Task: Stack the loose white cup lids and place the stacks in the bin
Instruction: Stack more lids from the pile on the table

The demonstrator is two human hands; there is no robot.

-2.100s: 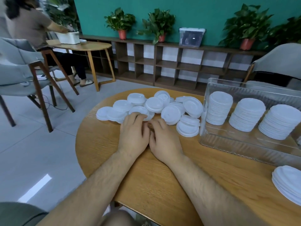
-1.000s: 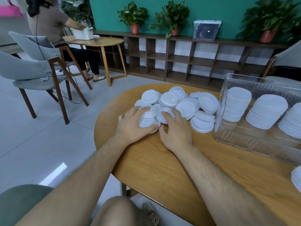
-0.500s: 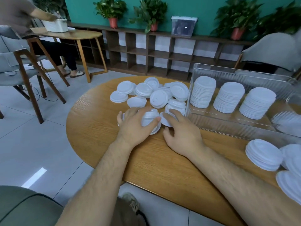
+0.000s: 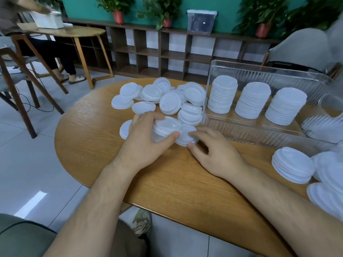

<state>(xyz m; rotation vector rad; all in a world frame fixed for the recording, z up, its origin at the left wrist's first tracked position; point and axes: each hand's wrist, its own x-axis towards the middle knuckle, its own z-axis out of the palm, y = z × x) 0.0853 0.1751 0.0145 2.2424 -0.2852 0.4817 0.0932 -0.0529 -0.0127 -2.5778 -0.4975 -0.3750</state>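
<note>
Lids (image 4: 169, 103): gripping short stack (image 4: 167, 129) in curled left hand (image 4: 146, 145), apparently pinching loose lid (image 4: 185, 138) just right of it with right hand (image 4: 215, 154); heading far-right for bin (image 4: 259, 71), nearer right hand.

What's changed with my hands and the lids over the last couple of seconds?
The left hand, which lay flat beside the right, has gathered lids into a small stack and grips it. The right hand now pinches a loose lid beside it. The three stacks in the bin are unchanged.
</note>
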